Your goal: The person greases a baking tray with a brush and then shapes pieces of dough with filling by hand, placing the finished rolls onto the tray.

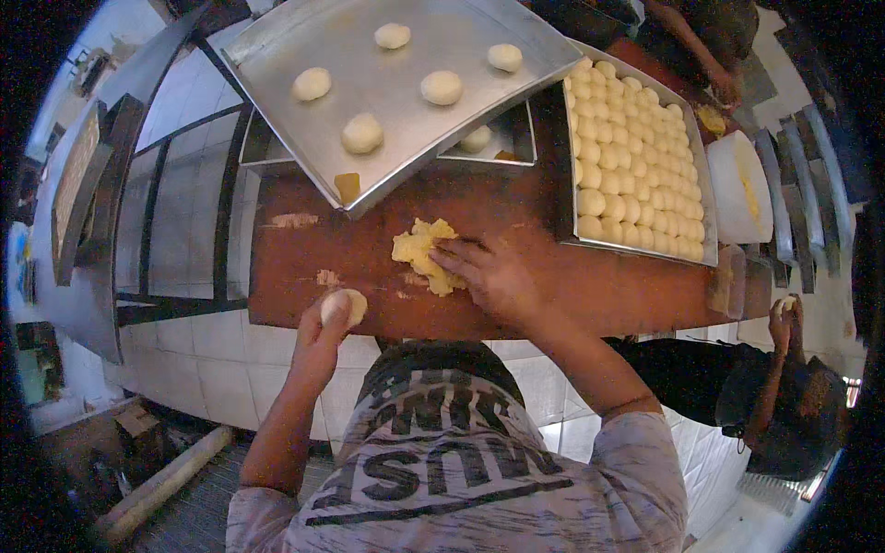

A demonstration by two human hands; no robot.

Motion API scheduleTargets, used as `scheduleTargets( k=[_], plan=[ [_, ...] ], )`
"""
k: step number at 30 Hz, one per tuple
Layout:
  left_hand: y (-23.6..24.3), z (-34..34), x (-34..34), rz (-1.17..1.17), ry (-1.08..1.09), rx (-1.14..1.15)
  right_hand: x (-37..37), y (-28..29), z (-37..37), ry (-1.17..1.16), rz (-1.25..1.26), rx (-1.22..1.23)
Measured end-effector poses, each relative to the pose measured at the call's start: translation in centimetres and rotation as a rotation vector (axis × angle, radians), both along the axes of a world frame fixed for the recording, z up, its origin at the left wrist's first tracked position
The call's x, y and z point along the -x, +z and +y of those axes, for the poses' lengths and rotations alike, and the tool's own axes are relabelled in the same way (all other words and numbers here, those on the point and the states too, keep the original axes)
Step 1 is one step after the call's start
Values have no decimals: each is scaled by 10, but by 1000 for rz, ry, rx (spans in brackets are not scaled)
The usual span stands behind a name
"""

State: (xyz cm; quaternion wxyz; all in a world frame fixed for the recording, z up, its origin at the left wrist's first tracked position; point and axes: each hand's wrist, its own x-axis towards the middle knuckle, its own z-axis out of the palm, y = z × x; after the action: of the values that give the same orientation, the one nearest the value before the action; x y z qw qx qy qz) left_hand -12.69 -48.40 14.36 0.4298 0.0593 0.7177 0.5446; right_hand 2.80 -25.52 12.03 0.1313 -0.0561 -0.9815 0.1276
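A pale flattened piece of dough (355, 307) rests in my left hand (329, 323), held by the thumb and curled fingers at the table's front edge. My right hand (493, 276) reaches over the table to a crumbly yellow filling (419, 247). Its fingers press into the right side of this lump and close on it; the fingertips are partly hidden. Just beyond, a metal tray (277, 41) holds several round dough balls (362, 134), spaced apart. That tray sits askew on top of another tray (530, 138).
On the right, a deep tray (645, 253) is packed with rows of dough balls. Past it stands a white tub (737, 184). One person (784, 396) is at the right, and another person's arm (691, 41) shows at the far side. Pale smears mark the brown tabletop (304, 194).
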Motion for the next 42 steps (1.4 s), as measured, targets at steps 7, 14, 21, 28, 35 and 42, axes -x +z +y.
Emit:
scheduleTargets(
  k=[7,14,21,28,35,42],
  plan=[
    [18,29,-19,786,-369,-54,-22,-23,5,116,-60,-64],
    [42,84,-9,334,-198,-344,-25,55,-4,-411,196,1260],
    [18,106,-39,-208,-10,-427,4,62,-23,-427,300,856],
    [24,76,-13,-466,-37,-894,11,75,-27,-261,279,280],
    [42,73,-37,653,-324,-471,25,82,-14,-107,310,646],
    [58,93,-16,-296,33,-518,13,78,-48,-55,371,-23]
  ],
)
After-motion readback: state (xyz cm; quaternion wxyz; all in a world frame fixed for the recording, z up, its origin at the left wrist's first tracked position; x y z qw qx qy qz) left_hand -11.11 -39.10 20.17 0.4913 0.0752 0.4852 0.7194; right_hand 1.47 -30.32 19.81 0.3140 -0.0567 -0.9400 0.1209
